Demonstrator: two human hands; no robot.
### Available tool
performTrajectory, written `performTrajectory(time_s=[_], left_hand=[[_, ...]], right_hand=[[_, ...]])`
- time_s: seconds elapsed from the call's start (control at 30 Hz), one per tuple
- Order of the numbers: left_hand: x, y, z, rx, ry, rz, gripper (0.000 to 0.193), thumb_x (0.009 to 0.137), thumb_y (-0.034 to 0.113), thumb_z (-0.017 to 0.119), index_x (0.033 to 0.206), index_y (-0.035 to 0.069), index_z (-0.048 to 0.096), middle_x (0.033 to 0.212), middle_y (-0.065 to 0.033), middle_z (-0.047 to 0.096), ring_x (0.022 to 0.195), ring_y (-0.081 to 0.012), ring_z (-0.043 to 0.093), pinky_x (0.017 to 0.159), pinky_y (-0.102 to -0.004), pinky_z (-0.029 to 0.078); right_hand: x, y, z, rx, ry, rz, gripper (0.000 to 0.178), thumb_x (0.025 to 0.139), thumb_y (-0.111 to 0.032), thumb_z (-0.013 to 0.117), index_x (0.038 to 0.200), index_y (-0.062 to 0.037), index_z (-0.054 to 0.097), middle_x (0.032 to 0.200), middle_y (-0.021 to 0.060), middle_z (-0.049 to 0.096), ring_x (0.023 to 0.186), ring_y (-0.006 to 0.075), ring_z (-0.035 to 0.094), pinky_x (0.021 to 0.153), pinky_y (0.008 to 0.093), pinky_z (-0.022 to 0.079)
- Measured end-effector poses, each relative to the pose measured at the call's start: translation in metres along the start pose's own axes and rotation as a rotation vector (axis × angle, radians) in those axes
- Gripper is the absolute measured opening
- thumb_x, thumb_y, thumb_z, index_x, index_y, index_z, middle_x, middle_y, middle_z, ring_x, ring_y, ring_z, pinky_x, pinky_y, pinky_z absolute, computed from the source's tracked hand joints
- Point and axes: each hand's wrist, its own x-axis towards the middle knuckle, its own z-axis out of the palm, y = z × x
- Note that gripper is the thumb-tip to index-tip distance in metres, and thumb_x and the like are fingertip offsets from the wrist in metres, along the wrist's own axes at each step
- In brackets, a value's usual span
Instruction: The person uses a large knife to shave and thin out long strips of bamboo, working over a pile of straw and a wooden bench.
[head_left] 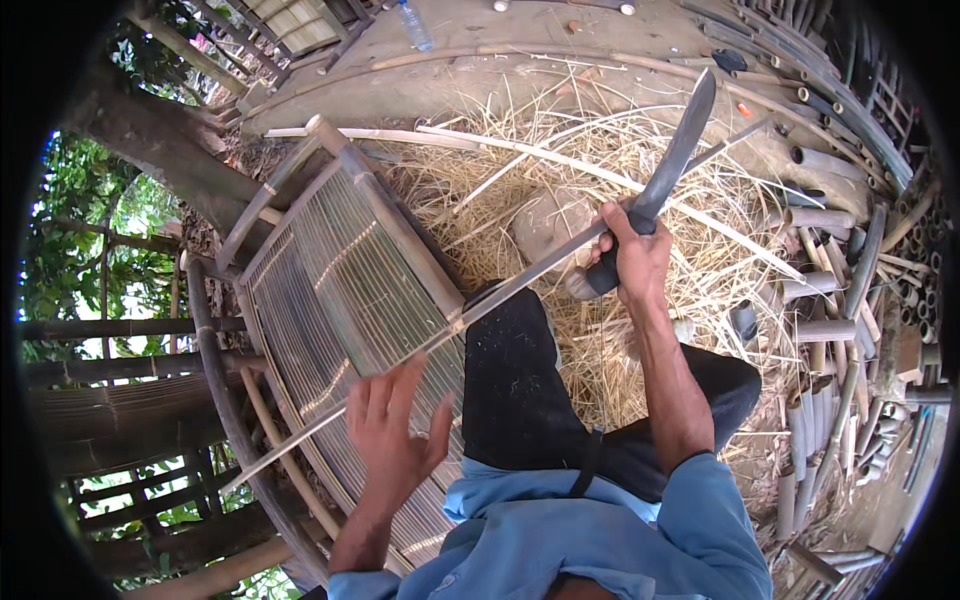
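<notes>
My right hand (643, 268) is closed around the dark handle of a machete (682, 145), its broad blade pointing up and to the right. A long, thin bamboo strip (535, 275) slants across the view from lower left to upper right. It passes by the fingers of my right hand and behind the machete; whether those fingers also pinch it I cannot tell. Close to the strip's lower half, my left hand (388, 435) has its fingers apart and holds nothing visible. A round wooden block (553, 228) stands on the ground just beyond my right hand.
Left of my legs is a bamboo slatted bench (350, 260). Pale bamboo shavings (470, 190) cover the ground ahead, with a longer split strip (560, 160) across them. Cut bamboo tubes (820, 280) lie piled at right. A plastic bottle (415, 28) stands far back.
</notes>
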Motion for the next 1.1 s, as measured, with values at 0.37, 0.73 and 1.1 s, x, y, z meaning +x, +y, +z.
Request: performTrajectory(time_s=[0.37, 0.73, 1.1], left_hand=[[0.020, -0.036, 0.079, -0.386, -0.228, 0.065, 0.026, 0.094, 0.020, 0.068, 0.113, 0.002, 0.065, 0.085, -0.0111, 0.052, 0.074, -0.0218, 0.051, 0.063, -0.0335, 0.041], [0.044, 0.031, 0.087, -1.324, -0.284, -0.595, 0.030, 0.105, 0.016, 0.054, 0.128, 0.000, 0.065, 0.070, 0.0011, 0.055, 0.053, -0.0031, 0.041, 0.046, -0.0198, 0.029], [0.059, 0.037, 0.092, -1.331, -0.204, -0.682, 0.034, 0.104, 0.016, 0.054, 0.133, -0.001, 0.061, 0.069, -0.0001, 0.053, 0.048, -0.0024, 0.036, 0.042, -0.0203, 0.024]], right_hand=[[0.029, -0.073, -0.013, -0.106, -0.061, -0.149, 0.022, 0.092, -0.003, 0.069, 0.104, 0.0045, 0.053, 0.080, 0.0146, 0.068, 0.052, 0.0133, 0.057, 0.050, 0.0306, 0.055], [-0.025, -0.031, -0.083, -0.981, -0.126, -0.231, 0.043, 0.094, -0.046, 0.064, 0.092, -0.0032, 0.062, 0.065, 0.0063, 0.059, 0.054, 0.0165, 0.055, 0.050, 0.0362, 0.043], [-0.061, -0.032, -0.049, -1.411, -0.245, -0.364, 0.059, 0.097, -0.062, 0.051, 0.092, -0.0059, 0.066, 0.060, 0.0164, 0.065, 0.057, 0.0355, 0.068, 0.053, 0.0483, 0.051]])
